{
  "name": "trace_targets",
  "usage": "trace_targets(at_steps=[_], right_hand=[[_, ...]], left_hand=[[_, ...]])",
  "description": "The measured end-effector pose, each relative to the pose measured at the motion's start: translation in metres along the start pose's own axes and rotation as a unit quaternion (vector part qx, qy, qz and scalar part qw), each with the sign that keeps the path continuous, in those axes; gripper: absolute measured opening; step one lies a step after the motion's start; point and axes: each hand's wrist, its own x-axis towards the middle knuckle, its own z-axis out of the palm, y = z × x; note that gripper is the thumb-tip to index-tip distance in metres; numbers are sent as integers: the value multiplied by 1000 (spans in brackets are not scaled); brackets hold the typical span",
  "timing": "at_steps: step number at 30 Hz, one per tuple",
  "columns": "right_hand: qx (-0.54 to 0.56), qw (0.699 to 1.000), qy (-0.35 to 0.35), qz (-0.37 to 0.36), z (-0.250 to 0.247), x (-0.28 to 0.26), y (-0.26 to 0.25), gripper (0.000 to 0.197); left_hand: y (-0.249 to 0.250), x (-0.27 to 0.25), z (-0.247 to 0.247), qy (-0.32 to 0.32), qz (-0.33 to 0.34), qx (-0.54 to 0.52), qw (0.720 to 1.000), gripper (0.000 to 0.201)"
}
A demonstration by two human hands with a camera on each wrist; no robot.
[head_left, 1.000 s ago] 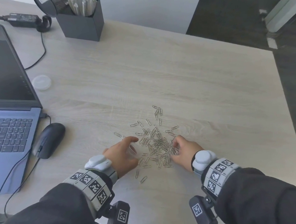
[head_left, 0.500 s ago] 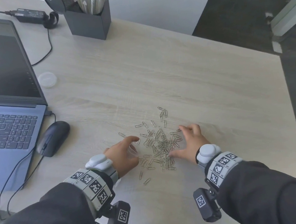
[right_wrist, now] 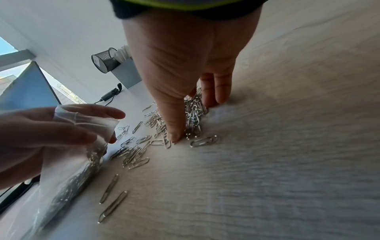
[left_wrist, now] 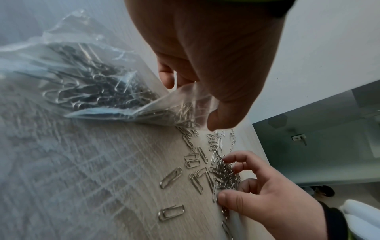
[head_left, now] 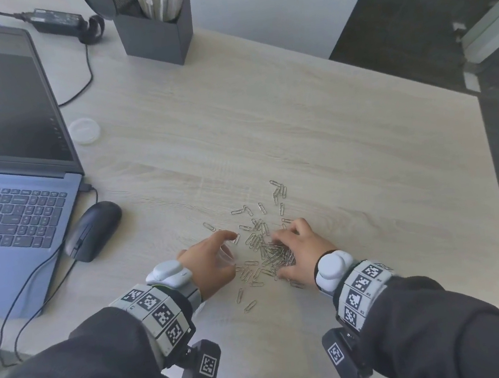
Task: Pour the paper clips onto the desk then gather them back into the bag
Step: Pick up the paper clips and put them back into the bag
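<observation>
Silver paper clips [head_left: 264,240] lie scattered on the wooden desk [head_left: 331,146], between my two hands. My left hand [head_left: 213,260] pinches the mouth of a clear plastic bag [left_wrist: 92,84] and holds it up beside the pile; the bag lies on the desk with many clips inside. My right hand [head_left: 300,245] sits on the pile's right side. Its thumb and curled fingers [right_wrist: 213,91] close round a dense clump of clips [right_wrist: 193,116]. Loose clips [left_wrist: 170,177] lie between that clump and the bag's mouth.
An open laptop [head_left: 0,158] and a wired black mouse [head_left: 93,230] sit at the left. A dark box of white sticks [head_left: 155,39], a charger [head_left: 57,17] and a clear lid [head_left: 85,131] are at the back. The desk's right edge [head_left: 495,188] drops to a dark floor.
Half a second ago my right hand lay spread flat at the pile's right side; now its fingers have curled in round a clump. The left hand has stayed put with the bag.
</observation>
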Motion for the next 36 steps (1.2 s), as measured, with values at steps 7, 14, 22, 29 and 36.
trace_targets(at_steps=[7, 14, 22, 29, 36], right_hand=[[11, 1000, 14, 12, -4, 1, 3, 21], [60, 996, 49, 49, -3, -1, 9, 14], [148, 980, 95, 90, -10, -16, 20, 16], [221, 967, 124, 38, -16, -27, -14, 20], [211, 974, 81, -20, -16, -31, -52, 11]], left_hand=[[1, 1, 6, -6, 6, 13, 1000, 59], [9, 3, 15, -18, 22, 55, 998, 63], [21, 6, 21, -33, 42, 62, 997, 65], [31, 6, 27, -46, 69, 82, 993, 72], [39, 0, 28, -34, 86, 72, 993, 57]])
